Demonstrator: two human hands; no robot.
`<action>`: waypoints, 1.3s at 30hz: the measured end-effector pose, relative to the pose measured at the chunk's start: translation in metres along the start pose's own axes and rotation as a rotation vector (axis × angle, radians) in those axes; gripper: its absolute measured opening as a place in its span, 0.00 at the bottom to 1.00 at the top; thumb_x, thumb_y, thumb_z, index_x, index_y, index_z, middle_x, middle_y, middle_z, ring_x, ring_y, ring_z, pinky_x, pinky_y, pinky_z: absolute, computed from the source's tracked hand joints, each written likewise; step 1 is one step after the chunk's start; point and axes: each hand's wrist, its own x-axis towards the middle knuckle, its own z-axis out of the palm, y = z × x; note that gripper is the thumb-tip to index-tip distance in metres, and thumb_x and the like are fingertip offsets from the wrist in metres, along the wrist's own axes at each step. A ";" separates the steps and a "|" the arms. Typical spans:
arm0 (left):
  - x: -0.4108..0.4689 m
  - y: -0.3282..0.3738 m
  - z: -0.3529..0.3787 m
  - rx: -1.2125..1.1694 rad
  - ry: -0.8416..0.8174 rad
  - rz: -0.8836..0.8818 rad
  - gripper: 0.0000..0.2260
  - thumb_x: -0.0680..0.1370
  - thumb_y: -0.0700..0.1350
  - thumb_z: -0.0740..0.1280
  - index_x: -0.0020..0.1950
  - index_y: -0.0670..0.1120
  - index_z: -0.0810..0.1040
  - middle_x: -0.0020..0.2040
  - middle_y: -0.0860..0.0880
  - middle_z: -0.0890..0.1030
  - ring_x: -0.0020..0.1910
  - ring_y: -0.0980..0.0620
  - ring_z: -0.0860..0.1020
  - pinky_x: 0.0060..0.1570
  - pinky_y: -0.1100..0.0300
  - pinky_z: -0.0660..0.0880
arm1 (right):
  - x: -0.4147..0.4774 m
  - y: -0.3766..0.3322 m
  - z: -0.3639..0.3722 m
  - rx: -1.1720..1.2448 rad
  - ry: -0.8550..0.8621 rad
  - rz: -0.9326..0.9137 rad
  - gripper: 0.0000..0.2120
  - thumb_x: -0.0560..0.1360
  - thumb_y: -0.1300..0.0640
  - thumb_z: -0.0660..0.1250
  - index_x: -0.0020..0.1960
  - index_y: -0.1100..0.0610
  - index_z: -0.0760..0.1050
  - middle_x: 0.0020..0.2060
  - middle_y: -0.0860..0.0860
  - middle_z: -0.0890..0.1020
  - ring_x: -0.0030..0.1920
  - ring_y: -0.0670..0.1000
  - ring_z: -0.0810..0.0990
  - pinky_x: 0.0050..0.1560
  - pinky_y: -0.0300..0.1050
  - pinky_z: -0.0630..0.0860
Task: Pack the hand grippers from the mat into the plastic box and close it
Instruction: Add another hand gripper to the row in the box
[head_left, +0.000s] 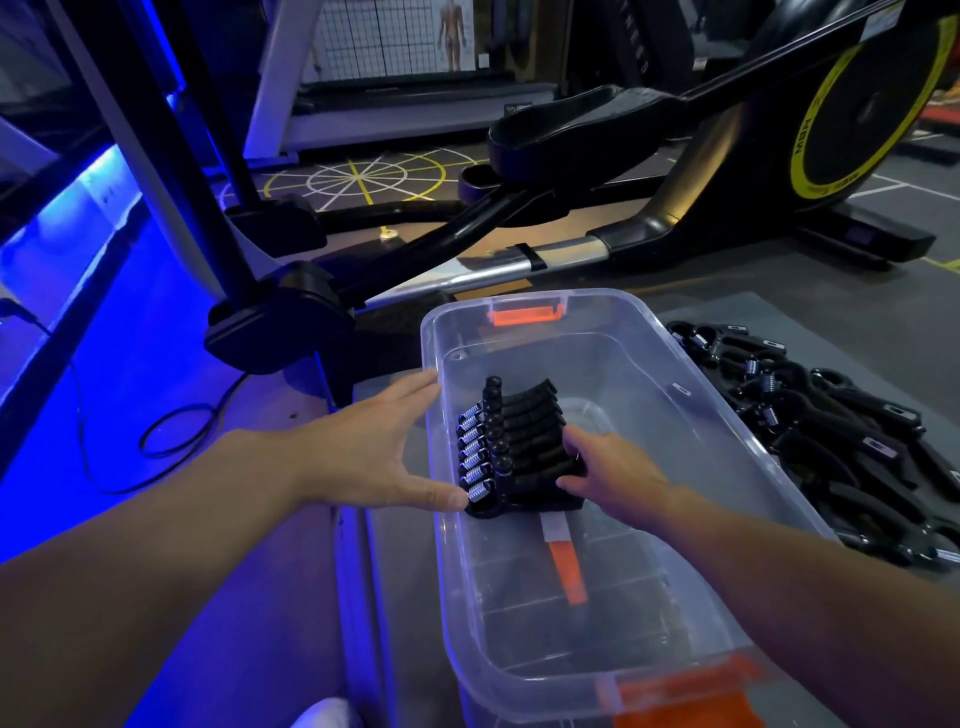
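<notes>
A row of black grippers (511, 447), with ribbed curved handles and shiny coil springs, stands in the clear plastic box (717, 415) by its left wall. The right hand (613, 473) pinches the handle ends. The left hand (374, 447), fingers straight, presses the wall outside. A tangled pile (831, 431) lies on the grey mat (810, 322).

Clear glossy plastic box (691, 364); matt black hand grippers (519, 441), metal springs.

A: Any readable text?
B: Barely. Dark letters on the yellow ring (810, 150) of the flywheel (867, 104), upper right of the frame. Rotated, could be "MBW", can't confirm.
A: Tags on the hand grippers (831, 441), right side?
B: Too small to read.
</notes>
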 end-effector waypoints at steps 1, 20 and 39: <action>-0.001 0.001 -0.001 0.001 -0.008 -0.005 0.58 0.60 0.73 0.69 0.80 0.53 0.43 0.78 0.63 0.39 0.77 0.64 0.46 0.70 0.68 0.50 | 0.000 0.000 -0.001 -0.010 0.000 -0.004 0.14 0.72 0.49 0.70 0.44 0.50 0.64 0.39 0.45 0.75 0.40 0.52 0.73 0.38 0.47 0.66; -0.006 0.009 -0.002 0.009 0.012 -0.009 0.56 0.62 0.69 0.71 0.80 0.52 0.44 0.79 0.62 0.41 0.73 0.67 0.48 0.67 0.71 0.50 | -0.003 -0.004 -0.003 0.021 0.017 0.047 0.18 0.72 0.47 0.71 0.55 0.53 0.67 0.44 0.46 0.76 0.46 0.53 0.76 0.40 0.46 0.65; 0.027 0.073 -0.002 0.108 0.265 0.150 0.30 0.75 0.67 0.56 0.71 0.51 0.71 0.70 0.55 0.72 0.69 0.54 0.69 0.69 0.54 0.66 | -0.032 -0.010 -0.092 0.486 0.354 0.127 0.05 0.75 0.58 0.66 0.51 0.53 0.73 0.34 0.53 0.81 0.36 0.56 0.82 0.40 0.55 0.80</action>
